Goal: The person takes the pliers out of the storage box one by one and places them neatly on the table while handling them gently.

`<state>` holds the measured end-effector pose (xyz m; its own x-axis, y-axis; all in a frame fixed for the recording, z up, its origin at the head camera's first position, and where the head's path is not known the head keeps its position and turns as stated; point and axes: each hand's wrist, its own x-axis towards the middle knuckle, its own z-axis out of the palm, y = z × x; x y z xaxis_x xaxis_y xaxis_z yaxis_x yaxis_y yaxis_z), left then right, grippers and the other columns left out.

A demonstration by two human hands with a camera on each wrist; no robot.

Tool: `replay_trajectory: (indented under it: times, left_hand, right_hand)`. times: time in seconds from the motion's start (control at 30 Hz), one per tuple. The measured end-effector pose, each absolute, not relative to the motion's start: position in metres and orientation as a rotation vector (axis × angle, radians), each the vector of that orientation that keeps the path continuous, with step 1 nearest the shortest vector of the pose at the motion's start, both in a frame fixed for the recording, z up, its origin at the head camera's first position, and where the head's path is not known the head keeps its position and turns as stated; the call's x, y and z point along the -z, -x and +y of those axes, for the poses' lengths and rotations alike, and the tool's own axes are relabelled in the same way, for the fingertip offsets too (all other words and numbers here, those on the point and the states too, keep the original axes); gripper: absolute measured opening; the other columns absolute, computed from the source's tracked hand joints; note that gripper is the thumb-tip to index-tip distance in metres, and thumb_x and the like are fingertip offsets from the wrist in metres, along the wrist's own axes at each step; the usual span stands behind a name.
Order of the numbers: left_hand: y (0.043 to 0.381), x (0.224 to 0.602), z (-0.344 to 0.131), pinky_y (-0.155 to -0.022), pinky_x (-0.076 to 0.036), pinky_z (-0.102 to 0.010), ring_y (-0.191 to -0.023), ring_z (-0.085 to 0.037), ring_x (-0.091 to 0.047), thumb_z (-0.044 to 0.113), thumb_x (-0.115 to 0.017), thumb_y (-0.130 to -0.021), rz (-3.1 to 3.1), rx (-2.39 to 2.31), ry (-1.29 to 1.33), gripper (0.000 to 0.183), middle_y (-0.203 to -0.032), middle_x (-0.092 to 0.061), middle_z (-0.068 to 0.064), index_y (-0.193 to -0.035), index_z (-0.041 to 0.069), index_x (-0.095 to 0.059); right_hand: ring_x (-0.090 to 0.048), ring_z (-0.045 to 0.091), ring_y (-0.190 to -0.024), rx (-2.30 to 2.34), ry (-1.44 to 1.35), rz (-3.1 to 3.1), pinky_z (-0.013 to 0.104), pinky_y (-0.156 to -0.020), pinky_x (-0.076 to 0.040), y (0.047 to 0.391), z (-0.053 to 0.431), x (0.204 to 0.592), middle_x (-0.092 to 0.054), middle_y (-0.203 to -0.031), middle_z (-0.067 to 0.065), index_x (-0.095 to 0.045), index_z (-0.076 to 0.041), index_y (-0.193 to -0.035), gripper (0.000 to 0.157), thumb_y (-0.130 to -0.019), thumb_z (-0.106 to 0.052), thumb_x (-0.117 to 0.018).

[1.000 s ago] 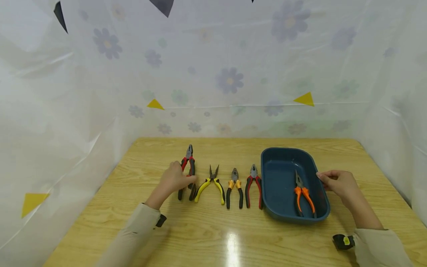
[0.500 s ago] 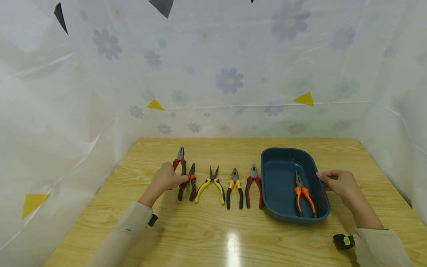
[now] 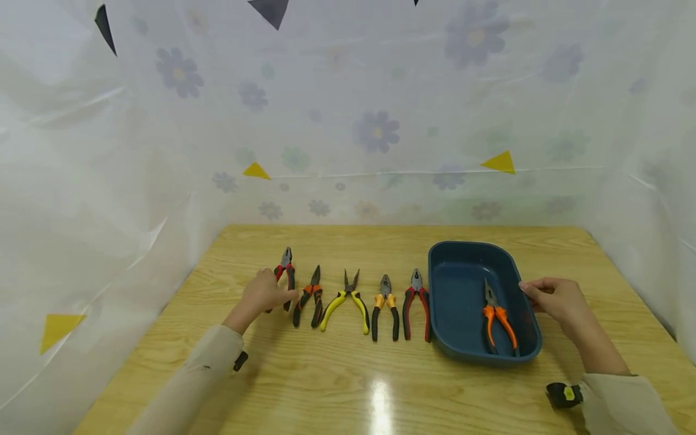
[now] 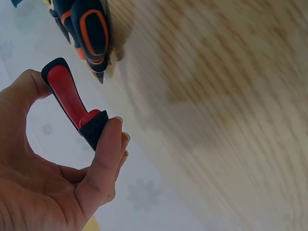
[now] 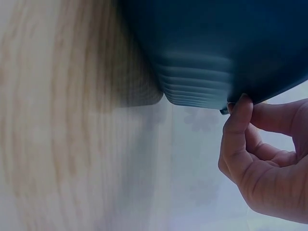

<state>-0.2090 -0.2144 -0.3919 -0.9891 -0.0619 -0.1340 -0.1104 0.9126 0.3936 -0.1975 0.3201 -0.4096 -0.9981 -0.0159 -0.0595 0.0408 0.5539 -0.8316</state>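
My left hand [image 3: 263, 297] grips a pair of combination pliers [image 3: 286, 258] with red and black handles, at the left end of a row of pliers. In the left wrist view, the thumb and fingers hold the red and black handles [image 4: 67, 94]. Just to its right lie black and orange needle-nose pliers [image 3: 315, 288]. On the right, my right hand [image 3: 560, 299] pinches the rim of a dark blue basin [image 3: 454, 302] between thumb and fingers; the right wrist view shows this pinch below the basin's wall [image 5: 192, 72]. Orange-handled long-nose pliers [image 3: 491, 299] lie inside the basin.
Yellow needle-nose pliers [image 3: 348, 292], yellow and black pliers [image 3: 385, 289] and red and black pliers [image 3: 416, 283] continue the row up to the basin's left side. A wooden table [image 3: 304, 380] carries everything. Patterned sheeting [image 3: 375, 199] stands behind it.
My left hand has carried the red and black pliers leftward and lower, off the black and orange pair, which now shows fully. My right hand still holds the basin's rim.
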Motion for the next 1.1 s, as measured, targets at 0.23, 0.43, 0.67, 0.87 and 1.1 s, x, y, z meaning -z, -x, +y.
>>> replay_trajectory:
  times: [0.23,0.43,0.67,0.87,1.1]
  left_hand:
    - [0.21,0.395,-0.216,-0.038,-0.029,-0.024,-0.038,-0.011,-0.035,0.037,-0.07,-0.084,2.939,-0.528,0.124,0.05,-0.076,-0.046,-0.017,-0.051,0.011,-0.044]
    - [0.21,0.396,-0.215,-0.041,-0.033,-0.025,-0.044,-0.015,-0.042,0.042,-0.07,-0.085,2.943,-0.412,0.099,0.052,-0.09,-0.053,-0.027,-0.056,0.007,-0.045]
    - [0.211,0.404,-0.219,-0.042,-0.027,-0.024,-0.045,-0.012,-0.033,0.045,-0.071,-0.084,2.971,-0.352,0.044,0.056,-0.063,-0.044,-0.008,-0.052,0.01,-0.042]
    - [0.21,0.407,-0.221,-0.043,-0.028,-0.024,-0.048,-0.013,-0.035,0.043,-0.073,-0.083,2.957,-0.376,0.049,0.051,-0.066,-0.042,-0.006,-0.058,0.009,-0.044]
    - [0.211,0.411,-0.224,-0.047,-0.031,-0.027,-0.056,-0.017,-0.038,0.039,-0.076,-0.081,2.946,-0.414,0.04,0.048,-0.076,-0.051,-0.013,-0.062,0.008,-0.044]
  right_hand:
    - [-0.062,0.005,-0.066,1.44,-0.022,2.72,0.028,-0.065,-0.055,0.199,0.321,0.41,-0.066,-0.087,0.007,-0.052,0.025,-0.114,0.048,-0.101,-0.022,-0.05]
    - [-0.062,0.007,-0.066,1.423,-0.023,2.729,0.029,-0.064,-0.055,0.199,0.322,0.411,-0.066,-0.087,0.007,-0.054,0.023,-0.113,0.048,-0.101,-0.023,-0.05]
    - [-0.062,0.011,-0.065,1.379,-0.013,2.767,0.031,-0.063,-0.055,0.199,0.322,0.41,-0.066,-0.088,0.01,-0.056,0.022,-0.11,0.046,-0.101,-0.023,-0.051]
    - [-0.063,0.012,-0.065,1.366,-0.015,2.773,0.032,-0.063,-0.055,0.197,0.32,0.407,-0.066,-0.086,0.011,-0.056,0.022,-0.11,0.046,-0.101,-0.023,-0.051]
    - [-0.063,0.011,-0.065,1.376,-0.014,2.754,0.032,-0.064,-0.055,0.197,0.32,0.406,-0.066,-0.086,0.009,-0.055,0.022,-0.111,0.048,-0.101,-0.024,-0.05]
